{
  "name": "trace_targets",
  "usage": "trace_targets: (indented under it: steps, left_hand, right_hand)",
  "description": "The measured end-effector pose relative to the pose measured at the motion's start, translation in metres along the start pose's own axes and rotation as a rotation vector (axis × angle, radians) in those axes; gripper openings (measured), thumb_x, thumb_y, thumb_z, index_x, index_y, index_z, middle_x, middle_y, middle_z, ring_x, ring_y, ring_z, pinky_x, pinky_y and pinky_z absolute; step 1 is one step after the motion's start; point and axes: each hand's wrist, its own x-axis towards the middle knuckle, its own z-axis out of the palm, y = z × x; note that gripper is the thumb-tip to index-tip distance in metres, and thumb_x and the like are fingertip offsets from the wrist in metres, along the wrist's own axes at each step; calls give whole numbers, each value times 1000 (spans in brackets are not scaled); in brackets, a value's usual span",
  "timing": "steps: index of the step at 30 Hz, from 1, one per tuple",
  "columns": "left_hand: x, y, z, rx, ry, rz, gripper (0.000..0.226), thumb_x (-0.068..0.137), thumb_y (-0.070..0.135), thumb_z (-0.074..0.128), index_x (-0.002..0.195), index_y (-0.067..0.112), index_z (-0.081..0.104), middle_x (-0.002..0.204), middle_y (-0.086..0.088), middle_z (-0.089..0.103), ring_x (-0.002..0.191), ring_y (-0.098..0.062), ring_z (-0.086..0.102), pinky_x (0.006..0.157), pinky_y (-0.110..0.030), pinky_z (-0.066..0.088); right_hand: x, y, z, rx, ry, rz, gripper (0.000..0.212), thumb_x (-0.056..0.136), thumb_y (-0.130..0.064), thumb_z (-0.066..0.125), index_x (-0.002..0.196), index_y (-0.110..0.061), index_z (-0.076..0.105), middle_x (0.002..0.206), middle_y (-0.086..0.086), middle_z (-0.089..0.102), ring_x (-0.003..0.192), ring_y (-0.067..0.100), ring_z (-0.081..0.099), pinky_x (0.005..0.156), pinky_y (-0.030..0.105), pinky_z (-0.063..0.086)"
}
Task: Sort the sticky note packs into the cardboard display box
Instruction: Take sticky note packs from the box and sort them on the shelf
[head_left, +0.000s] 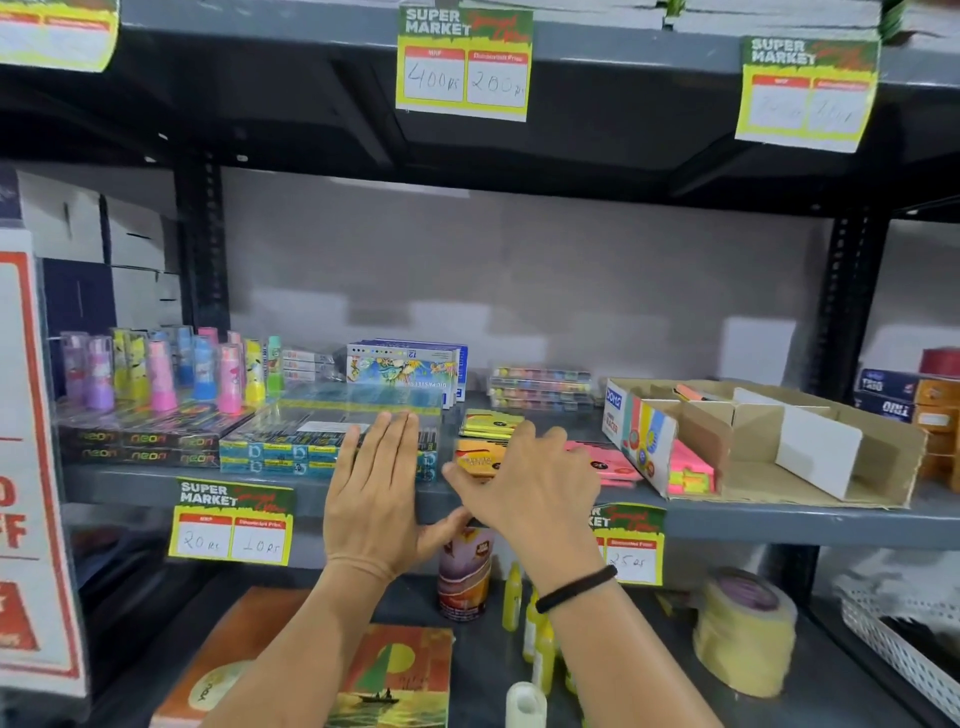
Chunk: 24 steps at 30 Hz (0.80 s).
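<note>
Nothing is held by either hand. The left hand (376, 491) is raised flat with its fingers straight and close together, in front of the blue wrapped boxes (332, 441) at the shelf edge. The right hand (530, 483) is spread with fingers apart and slightly bent, reaching over the sticky note packs; whether they are touched cannot be told.

Three loose groups of packs are seen on the grey shelf (779, 522): a yellow pack (491, 422) at the back, an orange pack (475, 460) in front of it, and a pink pack (610, 462) to the right. Just beside the pink pack, the cardboard display box (769, 441) is placed, open on top and divided by partitions. Pink and yellow packs (688, 475) are already standing in its front left compartment. The other compartments near the white divider (815, 452) are seen without packs.
</note>
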Motion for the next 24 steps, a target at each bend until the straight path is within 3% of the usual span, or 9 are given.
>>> trace_targets:
  steps: [4, 9, 19, 24]
  left_hand:
    - [0, 1, -1, -5, -6, -6, 90, 88, 68, 26, 131, -6, 54, 133, -20, 58, 126, -34, 54, 112, -48, 30]
    - [0, 1, -2, -10, -13, -9, 92, 87, 70, 28, 132, -6, 53, 134, -20, 58, 127, -33, 54, 114, -47, 28]
    - [0, 1, -3, -23, -31, -7, 90, 87, 68, 28, 131, -6, 54, 133, -20, 58, 126, -34, 54, 115, -46, 27]
    - [1, 1, -6, -22, -75, -21, 91, 87, 69, 27, 133, -5, 53, 134, -19, 58, 127, -33, 53, 116, -45, 25]
  right_hand:
    - [0, -5, 3, -29, 1, 15, 81, 70, -76, 50, 116, -10, 51, 109, 12, 56, 99, 34, 53, 65, 36, 33]
    - [4, -9, 2, -49, -26, 17, 67, 72, -65, 53, 107, -8, 55, 103, 12, 61, 95, 33, 56, 69, 37, 37]
    - [6, -15, 0, -20, -100, 33, 73, 68, -67, 60, 112, -10, 56, 110, 13, 56, 97, 32, 56, 76, 38, 43]
    - [6, -17, 8, 13, -56, 59, 71, 69, -67, 60, 111, -10, 56, 112, 15, 55, 96, 32, 54, 79, 39, 45]
